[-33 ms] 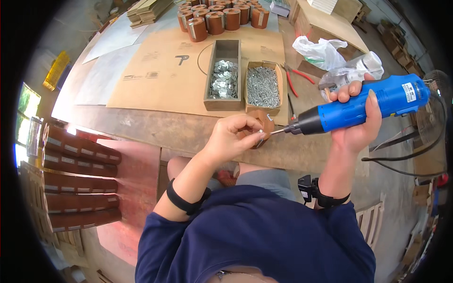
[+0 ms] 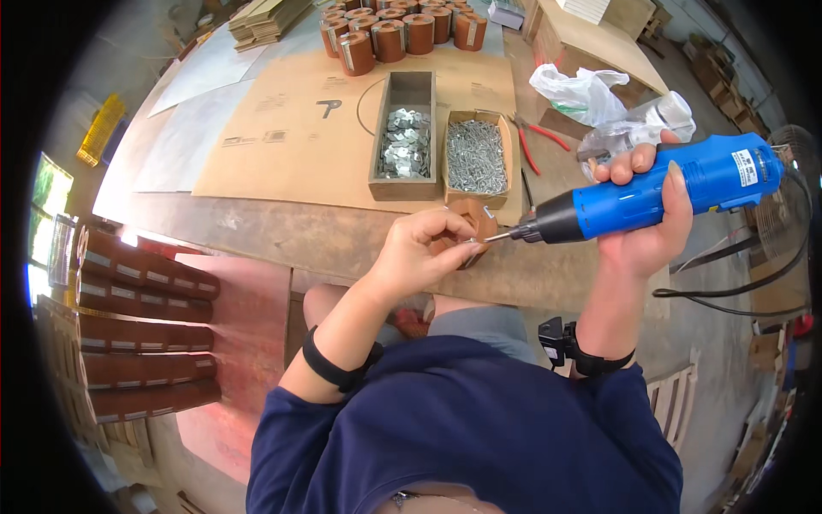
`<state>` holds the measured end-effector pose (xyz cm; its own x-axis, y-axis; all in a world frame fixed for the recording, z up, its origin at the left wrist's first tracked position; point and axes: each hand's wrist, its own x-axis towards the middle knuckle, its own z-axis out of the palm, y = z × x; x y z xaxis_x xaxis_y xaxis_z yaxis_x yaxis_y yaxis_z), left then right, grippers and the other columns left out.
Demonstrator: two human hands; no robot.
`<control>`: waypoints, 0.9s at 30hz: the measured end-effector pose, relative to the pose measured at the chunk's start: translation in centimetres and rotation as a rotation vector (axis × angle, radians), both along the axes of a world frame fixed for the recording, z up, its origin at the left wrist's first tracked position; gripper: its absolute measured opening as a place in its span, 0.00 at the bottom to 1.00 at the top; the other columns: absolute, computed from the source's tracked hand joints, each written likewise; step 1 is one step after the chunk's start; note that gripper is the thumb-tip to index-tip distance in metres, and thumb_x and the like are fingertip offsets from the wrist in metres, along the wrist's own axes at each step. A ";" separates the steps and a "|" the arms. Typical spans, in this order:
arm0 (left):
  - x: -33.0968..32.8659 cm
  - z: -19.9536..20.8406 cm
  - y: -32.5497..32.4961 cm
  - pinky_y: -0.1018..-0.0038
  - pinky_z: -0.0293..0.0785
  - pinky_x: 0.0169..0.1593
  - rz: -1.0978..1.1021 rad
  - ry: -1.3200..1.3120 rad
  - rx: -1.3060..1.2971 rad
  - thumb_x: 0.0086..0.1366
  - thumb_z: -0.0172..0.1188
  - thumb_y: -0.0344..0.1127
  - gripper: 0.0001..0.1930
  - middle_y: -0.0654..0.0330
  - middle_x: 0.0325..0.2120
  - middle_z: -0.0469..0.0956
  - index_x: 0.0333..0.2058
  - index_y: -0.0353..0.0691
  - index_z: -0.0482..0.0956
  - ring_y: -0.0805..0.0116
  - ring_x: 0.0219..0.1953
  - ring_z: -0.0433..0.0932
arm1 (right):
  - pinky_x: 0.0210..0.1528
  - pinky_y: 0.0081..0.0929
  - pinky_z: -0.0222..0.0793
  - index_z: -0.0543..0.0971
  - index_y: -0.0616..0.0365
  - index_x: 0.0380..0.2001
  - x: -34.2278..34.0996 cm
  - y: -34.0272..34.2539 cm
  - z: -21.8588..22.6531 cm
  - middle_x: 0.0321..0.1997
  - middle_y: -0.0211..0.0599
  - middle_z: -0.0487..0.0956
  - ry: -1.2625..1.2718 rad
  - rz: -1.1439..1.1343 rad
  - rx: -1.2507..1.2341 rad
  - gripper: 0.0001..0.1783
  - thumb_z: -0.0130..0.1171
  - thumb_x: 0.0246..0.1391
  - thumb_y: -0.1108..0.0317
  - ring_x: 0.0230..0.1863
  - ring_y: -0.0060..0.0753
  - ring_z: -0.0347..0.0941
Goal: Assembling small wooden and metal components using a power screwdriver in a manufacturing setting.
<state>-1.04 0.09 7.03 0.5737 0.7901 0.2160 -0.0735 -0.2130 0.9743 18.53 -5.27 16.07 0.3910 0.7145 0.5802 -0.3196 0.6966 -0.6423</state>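
Our left hand (image 2: 425,245) pinches a small metal piece (image 2: 472,241) near the tip of the blue screwdriver (image 2: 629,206) our right hand (image 2: 648,243) grips. A partly hidden brown roll (image 2: 485,223) sits close by.

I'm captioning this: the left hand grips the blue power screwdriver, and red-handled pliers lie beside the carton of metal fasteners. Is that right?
Not the hand: the head view shows the right hand gripping the blue power screwdriver. The red-handled pliers do lie beside the carton of metal fasteners.
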 end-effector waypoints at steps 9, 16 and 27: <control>-0.8 -1.4 -0.3 0.80 0.70 0.37 -0.061 -0.107 0.040 0.51 0.58 0.20 0.05 0.60 0.29 0.72 0.29 0.32 0.73 0.76 0.32 0.72 | 0.36 0.34 0.65 0.60 0.59 0.49 -1.8 0.0 -0.5 0.29 0.35 0.66 -0.044 0.021 0.006 0.23 0.44 0.51 0.62 0.30 0.28 0.65; -0.8 -1.3 -0.4 0.81 0.69 0.35 -0.049 -0.075 0.149 0.52 0.58 0.22 0.05 0.60 0.28 0.72 0.29 0.32 0.73 0.76 0.31 0.71 | 0.35 0.33 0.65 0.60 0.60 0.50 -1.7 0.0 -0.6 0.29 0.35 0.66 -0.066 0.023 0.056 0.23 0.44 0.50 0.62 0.30 0.28 0.65; -0.5 -1.0 -0.6 0.82 0.68 0.33 -0.013 -0.022 0.137 0.52 0.58 0.23 0.02 0.61 0.25 0.73 0.26 0.33 0.74 0.76 0.28 0.72 | 0.32 0.37 0.70 0.57 0.61 0.49 -1.9 0.0 -0.3 0.26 0.38 0.68 -0.045 0.061 0.089 0.24 0.47 0.47 0.70 0.26 0.33 0.70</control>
<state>-1.53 -0.50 6.04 0.5772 0.7451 0.3343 -0.0984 -0.3429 0.9342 16.61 -5.24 15.74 0.3207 0.6810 0.6584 -0.3355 0.7317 -0.5934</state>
